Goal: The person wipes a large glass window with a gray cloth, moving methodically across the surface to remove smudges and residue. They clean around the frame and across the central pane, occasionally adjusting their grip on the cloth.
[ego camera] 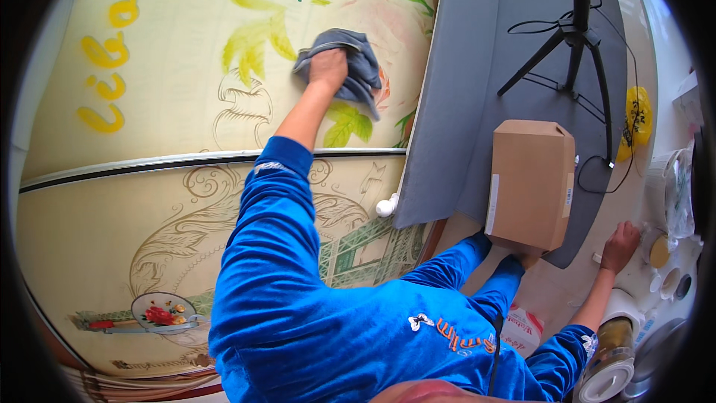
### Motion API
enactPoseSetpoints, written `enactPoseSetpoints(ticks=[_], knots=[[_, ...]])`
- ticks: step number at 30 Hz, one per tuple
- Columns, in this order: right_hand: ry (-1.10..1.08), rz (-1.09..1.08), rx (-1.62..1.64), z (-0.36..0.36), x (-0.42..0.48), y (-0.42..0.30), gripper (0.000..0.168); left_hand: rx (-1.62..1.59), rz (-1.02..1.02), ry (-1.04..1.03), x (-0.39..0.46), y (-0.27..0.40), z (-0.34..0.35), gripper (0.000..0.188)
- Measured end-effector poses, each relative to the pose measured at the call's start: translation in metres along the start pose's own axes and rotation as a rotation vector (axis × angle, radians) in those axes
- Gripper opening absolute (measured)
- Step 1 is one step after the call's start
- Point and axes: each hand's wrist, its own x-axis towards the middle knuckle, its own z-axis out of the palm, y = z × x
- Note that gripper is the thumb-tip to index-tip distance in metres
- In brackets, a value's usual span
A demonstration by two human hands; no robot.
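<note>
My left hand (329, 70) presses a bunched grey-blue cloth (358, 61) against a cream panel (184, 95) printed with flowers, leaves and yellow lettering. The cloth covers part of the print, and my fingers are partly sunk in its folds. At the right, my right hand (620, 247) is held away from my body with its fingers curled in; nothing shows in it. Close beside that hand are a jar with a yellowish lid (659, 252) and other containers. My blue sleeves and trousers are in view.
A brown cardboard box (528, 184) stands before my legs, by a grey sheet (475, 67). Beyond it is a black tripod (576, 39) with a loose cable. A yellow plastic bag (636, 123) lies at the right. A white knob (386, 207) sticks out near the panel's edge.
</note>
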Motion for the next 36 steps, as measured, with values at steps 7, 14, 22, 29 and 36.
enactPoseSetpoints(ticks=[7, 14, 22, 29, 36], knots=[[0.023, -0.039, -0.050, -0.023, 0.010, -0.011, 0.007, 0.096, -0.099, 0.388, 0.028, -0.031, -0.025, 0.022], [0.045, -0.024, 0.010, -0.013, 0.006, -0.013, 0.003, 0.035, 0.043, 0.213, -0.008, -0.013, 0.015, 0.026], [0.018, -0.024, -0.079, -0.016, 0.003, -0.009, 0.003, 0.210, -0.016, 0.416, 0.033, -0.054, -0.041, 0.035], [-0.002, -0.002, 0.018, -0.007, 0.002, -0.009, 0.002, 0.056, 0.125, 0.439, -0.031, 0.008, 0.043, 0.035], [0.039, -0.028, -0.062, -0.008, 0.002, -0.013, 0.002, 0.151, -0.165, 0.250, 0.015, -0.066, -0.093, 0.027]])
